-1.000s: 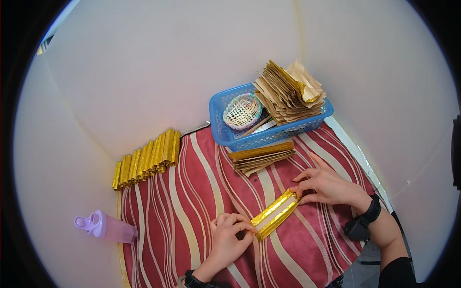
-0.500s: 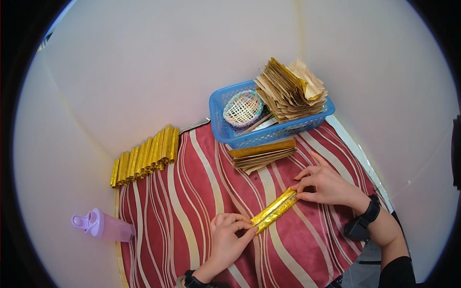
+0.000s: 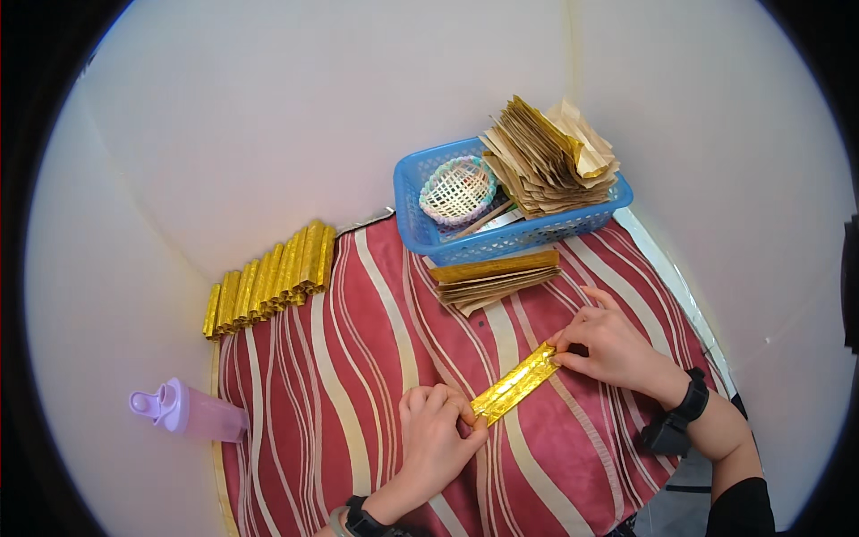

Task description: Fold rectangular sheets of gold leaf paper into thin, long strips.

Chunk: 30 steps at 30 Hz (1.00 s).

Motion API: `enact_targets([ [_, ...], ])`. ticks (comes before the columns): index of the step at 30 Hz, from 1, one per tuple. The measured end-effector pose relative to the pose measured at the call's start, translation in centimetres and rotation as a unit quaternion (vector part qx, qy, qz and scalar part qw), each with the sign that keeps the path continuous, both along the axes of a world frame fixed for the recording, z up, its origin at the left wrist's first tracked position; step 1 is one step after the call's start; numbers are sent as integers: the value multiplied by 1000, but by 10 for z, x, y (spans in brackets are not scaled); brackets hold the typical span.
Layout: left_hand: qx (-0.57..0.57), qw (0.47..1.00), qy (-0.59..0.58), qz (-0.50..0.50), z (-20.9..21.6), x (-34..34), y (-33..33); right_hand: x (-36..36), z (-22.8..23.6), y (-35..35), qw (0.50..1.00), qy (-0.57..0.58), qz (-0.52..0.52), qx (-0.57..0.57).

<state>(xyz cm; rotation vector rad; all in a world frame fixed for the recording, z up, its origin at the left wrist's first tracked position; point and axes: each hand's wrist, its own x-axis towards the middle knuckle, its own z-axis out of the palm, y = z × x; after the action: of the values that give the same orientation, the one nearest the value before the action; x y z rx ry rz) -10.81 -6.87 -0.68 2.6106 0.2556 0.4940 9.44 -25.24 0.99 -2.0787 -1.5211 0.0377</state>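
A folded strip of shiny gold foil paper (image 3: 514,385) lies slantwise low over the striped red cloth. At its lower left end, my left hand (image 3: 438,438) pinches it between thumb and fingers. The upper right end is pinched by my right hand (image 3: 601,343), whose outer fingers stick out. Beyond the strip rests a small stack of folded gold and brown papers (image 3: 497,279). At the far left stand rows of gold paper rolls (image 3: 273,279), piled side by side.
A blue plastic basket (image 3: 414,234) at the back holds a small woven basket (image 3: 458,190) and a thick stack of gold-and-tan papers (image 3: 550,161). A lilac bottle (image 3: 201,413) lies at the left edge of the striped cloth (image 3: 376,358). Pale walls enclose the table.
Both hands keep hold of the paper strip. Its long middle gap has narrowed as the edges came together, and my left thumb has shifted onto its end. The view has tilted slightly.
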Motion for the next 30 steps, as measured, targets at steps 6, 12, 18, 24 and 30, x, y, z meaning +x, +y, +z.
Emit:
enact_targets([
  [6, -23, 1000, 3, -6, 0, 0, 1, -1, -3, 0, 1000, -13, 2, 7],
  [12, -10, 1000, 6, -8, 1, -1, 0, -3, -2, 1, 1000, -18, -9, 4],
  [18, 5, 1000, 14, -16, 9, -1, -2, -2, -1, 1, 1000, -10, -5, 2],
  [24, 160, 984, 53, -60, 11, -4, -1, -3, -4, 2, 997, -71, 12, 21],
  [30, 180, 981, 21, -66, 8, -3, -2, -5, -6, 2, 995, -97, 6, 27],
])
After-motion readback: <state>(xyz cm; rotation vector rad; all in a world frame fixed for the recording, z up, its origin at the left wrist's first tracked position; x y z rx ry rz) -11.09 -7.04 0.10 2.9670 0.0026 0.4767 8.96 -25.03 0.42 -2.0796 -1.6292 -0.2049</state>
